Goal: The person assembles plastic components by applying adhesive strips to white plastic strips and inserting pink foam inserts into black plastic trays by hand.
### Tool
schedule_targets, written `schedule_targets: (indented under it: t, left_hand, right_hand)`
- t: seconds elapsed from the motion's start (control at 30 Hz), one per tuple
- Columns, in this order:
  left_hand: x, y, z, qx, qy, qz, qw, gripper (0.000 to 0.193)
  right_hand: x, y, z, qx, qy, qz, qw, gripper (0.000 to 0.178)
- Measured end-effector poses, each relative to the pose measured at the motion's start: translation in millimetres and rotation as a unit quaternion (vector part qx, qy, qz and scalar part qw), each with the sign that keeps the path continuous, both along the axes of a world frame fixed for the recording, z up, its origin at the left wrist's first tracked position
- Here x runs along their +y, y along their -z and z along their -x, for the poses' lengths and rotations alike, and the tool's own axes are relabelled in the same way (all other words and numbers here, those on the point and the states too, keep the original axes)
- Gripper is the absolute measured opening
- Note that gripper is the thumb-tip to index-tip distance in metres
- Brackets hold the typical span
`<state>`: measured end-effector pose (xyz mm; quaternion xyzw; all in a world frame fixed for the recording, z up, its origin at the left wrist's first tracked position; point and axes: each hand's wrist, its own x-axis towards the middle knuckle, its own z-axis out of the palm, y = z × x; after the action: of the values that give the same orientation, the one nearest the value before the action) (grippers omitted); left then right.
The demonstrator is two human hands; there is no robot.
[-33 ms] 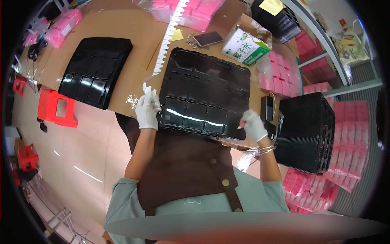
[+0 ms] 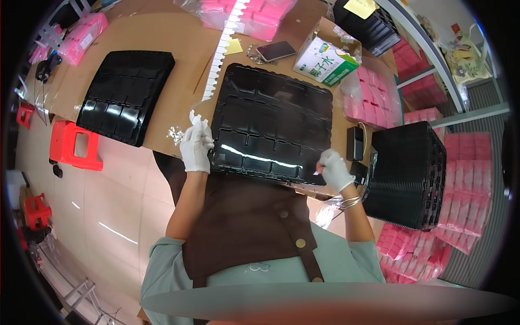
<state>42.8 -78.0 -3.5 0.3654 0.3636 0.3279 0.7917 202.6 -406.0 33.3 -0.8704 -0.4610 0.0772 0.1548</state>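
White strip (image 2: 216, 66) in left hand (image 2: 196, 150); right hand (image 2: 337, 170) by tray (image 2: 271, 116)

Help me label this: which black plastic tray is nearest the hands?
The rectangular black plastic tray between left hand and right hand; the left tray, right stack and top-right stack are farther away.

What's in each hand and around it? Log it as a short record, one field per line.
Left hand: gloved hand pinching the near end of a white notched strip
Right hand: gloved hand over the near right corner of the large black tray; anything at its fingertips is too small to identify
Left of tray: second black tray
Beyond tray: phone, yellow note
Right side: stack of black trays
Floor: red stool
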Motion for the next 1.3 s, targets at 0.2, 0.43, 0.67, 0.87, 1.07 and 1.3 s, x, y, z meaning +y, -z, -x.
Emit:
schedule_targets:
  t: [0.2, 0.43, 0.67, 0.87, 1.07, 1.3]
  left_hand:
    - [-6.6, -5.4, -0.5, 0.031, 0.008, -0.045, 0.998, 0.023]
    - [-8.4, -0.9, 0.6, 0.029, -0.013, -0.064, 0.997, 0.024]
    - [-0.4, -6.5, 4.5, 0.011, -0.032, -0.033, 0.999, 0.022]
    - [1.4, -6.0, 7.7, 0.039, -0.044, -0.057, 0.997, 0.022]
    - [-0.7, -12.5, 7.7, 0.058, -0.042, -0.079, 0.994, 0.023]
    - [7.5, -3.0, 10.4, 0.061, -0.018, -0.089, 0.994, 0.023]
  right_hand:
    - [11.4, 13.9, 24.4, 0.025, 0.168, -0.008, 0.985, 0.012]
    - [9.4, 18.2, 12.6, 0.121, 0.240, 0.035, 0.963, 0.010]
    - [-9.9, 14.3, 0.6, 0.165, 0.104, 0.023, 0.981, 0.011]
    - [16.1, 11.3, 14.6, 0.196, 0.301, 0.008, 0.933, 0.011]
    - [1.9, 6.2, 4.2, 0.092, 0.107, 0.021, 0.990, 0.011]
    - [3.1, 15.6, 6.6, 0.126, 0.140, 0.023, 0.982, 0.012]
